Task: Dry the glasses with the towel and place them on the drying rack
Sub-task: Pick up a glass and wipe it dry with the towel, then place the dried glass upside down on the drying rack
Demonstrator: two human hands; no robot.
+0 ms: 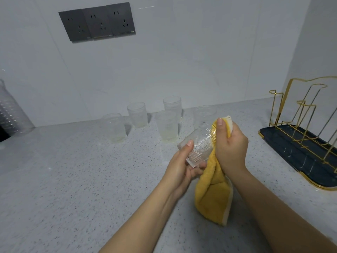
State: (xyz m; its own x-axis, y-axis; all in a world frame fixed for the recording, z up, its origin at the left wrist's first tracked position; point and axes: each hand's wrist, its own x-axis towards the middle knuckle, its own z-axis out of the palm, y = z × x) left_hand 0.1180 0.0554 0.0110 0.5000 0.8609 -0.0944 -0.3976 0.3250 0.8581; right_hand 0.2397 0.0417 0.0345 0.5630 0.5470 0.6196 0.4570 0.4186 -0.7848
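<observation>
Glasses are what I'm working through, and by my reckoning I'm on the first of them: the embossed glass (197,146) lies tilted on its side in mid-frame, its base toward the lower left, my left hand (179,168) curled round that base with the thumb on top. My right hand (230,143) has its grip closed round the yellow towel (212,194), a wad of it pushed into the mouth of the glass while the rest hangs down toward the bench (73,179). Nothing is finished yet as far as I can see. The drying rack (299,136) at the right edge of the frame, gold wire over a dark tray, carries no glass on the prongs that show. Five more glasses (166,126) stand upright in a loose cluster just above centre, near the wall, all apart from my hands; the one furthest right is partly hidden behind the towel. So I judge this glass half-wiped at best, then its trip to the rack, then the five waiting ones in turn.
</observation>
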